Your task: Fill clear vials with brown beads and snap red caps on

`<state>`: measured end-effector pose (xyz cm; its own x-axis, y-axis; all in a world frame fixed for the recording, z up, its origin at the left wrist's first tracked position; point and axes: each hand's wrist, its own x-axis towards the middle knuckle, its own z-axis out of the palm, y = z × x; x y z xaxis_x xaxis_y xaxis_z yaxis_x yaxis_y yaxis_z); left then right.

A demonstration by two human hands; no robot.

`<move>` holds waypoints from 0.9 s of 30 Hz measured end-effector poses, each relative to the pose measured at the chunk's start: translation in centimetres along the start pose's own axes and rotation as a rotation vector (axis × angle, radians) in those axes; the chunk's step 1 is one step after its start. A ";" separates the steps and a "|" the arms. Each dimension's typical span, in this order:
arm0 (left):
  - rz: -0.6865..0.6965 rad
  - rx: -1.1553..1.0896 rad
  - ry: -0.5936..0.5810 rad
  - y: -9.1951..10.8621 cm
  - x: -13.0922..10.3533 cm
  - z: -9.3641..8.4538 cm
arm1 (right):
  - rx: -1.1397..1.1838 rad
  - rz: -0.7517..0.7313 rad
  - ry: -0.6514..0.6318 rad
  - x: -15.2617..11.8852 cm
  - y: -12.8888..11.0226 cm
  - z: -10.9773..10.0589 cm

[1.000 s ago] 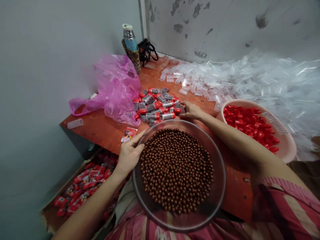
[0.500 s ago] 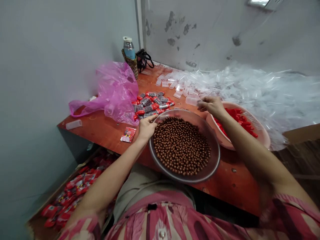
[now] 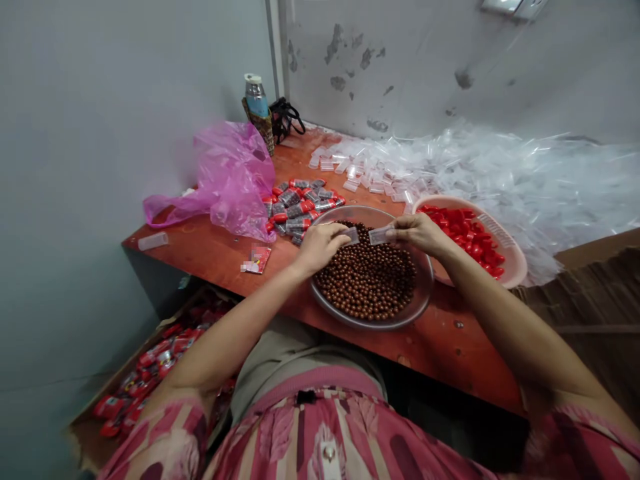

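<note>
Wears a striped shirt over grey trousers, close up against the table. Low to the left, beneath table height, a carton of red packets. To the right, brown stacked cardboard.

On the table, near the front edge, a bowl with brown balls heaped inside. Pinches a short tube between thumb and fingers of the left hand, above the far half of the bowl. Pinches a second tube likewise in the right hand, end toward the first, with a narrow gap between. Hard to tell, at this blur, about any contact between tubes and balls.

Just left of the bowl, a sachet; just right, a basin of red caps. Beyond the left hand, a pile of filled tubes, red-capped, next to a crumpled pink bag. At the table's left end, a loose tube on its side.

Farther right, behind the basin, a broad heap of clear tubes. In the far corner, a flask in a woven holder, beside black straps. Last, a stained wall.
</note>
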<state>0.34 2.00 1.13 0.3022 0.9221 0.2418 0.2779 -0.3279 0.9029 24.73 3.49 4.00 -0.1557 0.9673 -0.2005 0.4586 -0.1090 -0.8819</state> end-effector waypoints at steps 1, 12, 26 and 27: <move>-0.080 -0.142 0.020 -0.4 -0.3 -0.1 | -0.010 0.015 0.025 0.3 0.6 0.0; -0.418 -1.035 -0.023 1.4 -1.5 2.8 | 0.301 -0.338 -0.020 -2.7 -0.6 6.2; -0.334 -0.632 0.178 -0.7 -1.2 1.4 | -1.348 -0.709 -0.523 -2.3 2.0 6.0; -0.326 -0.641 0.193 -0.7 -1.2 1.4 | -1.261 -0.713 -0.594 -2.3 2.1 6.8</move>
<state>1.03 0.85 -0.32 0.1133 0.9912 -0.0688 -0.2781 0.0982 0.9555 20.11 -0.53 -0.25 -0.8217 0.4754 -0.3145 0.5044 0.8634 -0.0127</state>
